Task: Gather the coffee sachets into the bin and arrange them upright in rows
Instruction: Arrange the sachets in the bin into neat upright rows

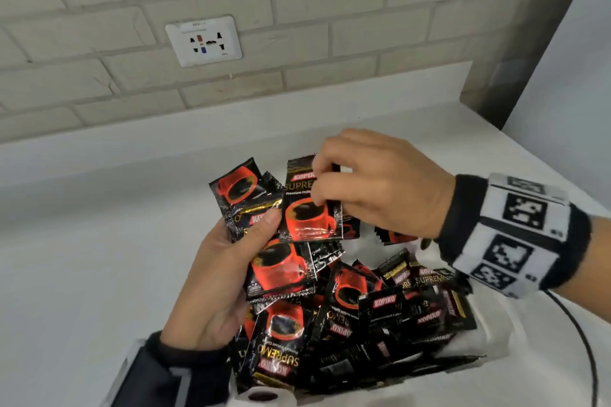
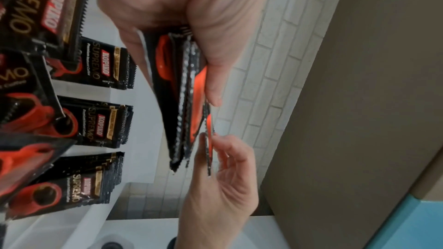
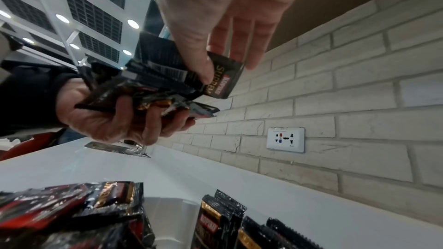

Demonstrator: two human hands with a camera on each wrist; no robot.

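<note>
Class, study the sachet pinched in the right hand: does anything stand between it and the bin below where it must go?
Yes. The right hand pinches one sachet above the bin, but a loose heap of sachets lies jumbled inside, covering most of the space below. The left hand holds a fanned stack beside it.

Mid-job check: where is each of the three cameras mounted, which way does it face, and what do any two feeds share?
Head: on the forehead, looking down at the white bin of loose black-and-red foil coffee sachets; both hands show.
Left wrist: looks along the left hand at its fanned sachet stack; right hand beyond.
Right wrist: looks up past the right hand toward the brick wall.
Head and right wrist share the white wall socket.
</note>
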